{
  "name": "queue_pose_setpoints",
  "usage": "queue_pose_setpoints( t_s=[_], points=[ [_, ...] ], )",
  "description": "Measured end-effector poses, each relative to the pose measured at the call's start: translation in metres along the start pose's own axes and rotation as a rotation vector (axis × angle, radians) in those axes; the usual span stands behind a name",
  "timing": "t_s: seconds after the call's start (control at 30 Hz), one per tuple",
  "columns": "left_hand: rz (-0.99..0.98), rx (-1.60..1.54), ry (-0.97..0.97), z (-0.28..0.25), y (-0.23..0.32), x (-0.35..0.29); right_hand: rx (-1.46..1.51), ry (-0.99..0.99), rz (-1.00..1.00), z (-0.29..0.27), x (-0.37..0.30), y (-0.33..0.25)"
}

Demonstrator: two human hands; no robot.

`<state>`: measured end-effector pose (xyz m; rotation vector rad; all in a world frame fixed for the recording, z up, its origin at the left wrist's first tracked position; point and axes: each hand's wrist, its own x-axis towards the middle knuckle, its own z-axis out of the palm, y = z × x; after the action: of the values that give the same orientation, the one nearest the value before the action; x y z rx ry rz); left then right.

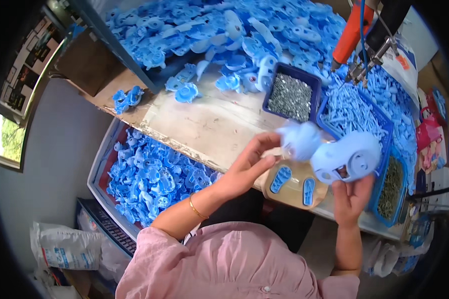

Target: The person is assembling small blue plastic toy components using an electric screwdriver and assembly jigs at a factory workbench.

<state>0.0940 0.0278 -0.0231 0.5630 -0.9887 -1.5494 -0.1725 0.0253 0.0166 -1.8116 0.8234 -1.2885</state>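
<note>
My right hand (pixel 351 197) is closed on a light blue plastic toy body (pixel 348 158), a rounded hollow shell with a round recess and a dark opening on the side that shows. Against its left end is a smaller rounded blue toy part (pixel 301 141), blurred by motion; whether the two are joined I cannot tell. My left hand (pixel 254 162) pinches the left side of this smaller part between thumb and fingers. Below the parts, at the table's near edge, a tan holding block (pixel 295 199) bears two blue foot-shaped inserts.
Blue shells (pixel 209 30) are heaped at the back. A dark tray of screws (pixel 290 95) stands beside a blue basket of slim blue pieces (pixel 351 114). A teal tray of small metal pieces (pixel 391 192) is at right. An orange power screwdriver (pixel 351 35) hangs above. A bin (pixel 102 167) of blue parts stands left.
</note>
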Motion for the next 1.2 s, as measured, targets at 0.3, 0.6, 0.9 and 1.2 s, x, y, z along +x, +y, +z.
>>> queue_pose_setpoints(
  t_s=[0.3,0.6,0.9,1.2],
  points=[
    [0.235,1.239,-0.245,-0.009,-0.008,0.013,-0.851,-0.269,-0.244,0.026,-0.001,0.008],
    [0.2,1.348,-0.259,-0.012,-0.022,0.005,-0.931,-0.422,-0.157,0.039,-0.017,0.021],
    [0.164,1.348,-0.275,-0.009,-0.02,0.009,-0.938,-0.517,-0.168,0.036,-0.014,0.024],
    [0.121,1.344,-0.283,-0.007,-0.018,0.01,-0.965,-0.568,-0.064,0.036,-0.011,0.024]
  ],
)
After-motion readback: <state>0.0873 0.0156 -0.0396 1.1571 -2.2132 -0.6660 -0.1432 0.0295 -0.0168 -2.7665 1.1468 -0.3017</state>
